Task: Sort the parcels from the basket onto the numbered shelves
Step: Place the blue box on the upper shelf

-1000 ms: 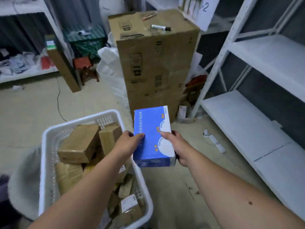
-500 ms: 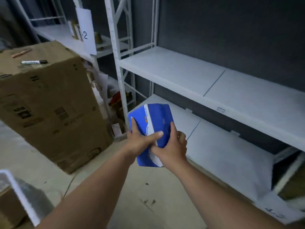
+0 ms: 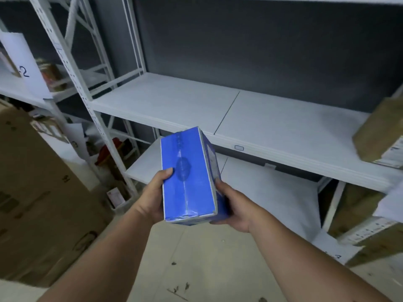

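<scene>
The blue parcel (image 3: pixel 188 177) is sitting between both hands before the white shelf (image 3: pixel 272 123), left hand (image 3: pixel 152 198) and right hand (image 3: pixel 234 209) fingers clamping its sides.

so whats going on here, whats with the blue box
A person is holding a blue box in both hands in front of white metal shelves. The left hand grips its left side and the right hand cups it from the right and below. The box is in the air, not yet on any shelf. The middle shelf ahead is mostly bare, with a cardboard parcel at its right end. A paper sign marked 2 hangs on the rack to the left.
</scene>
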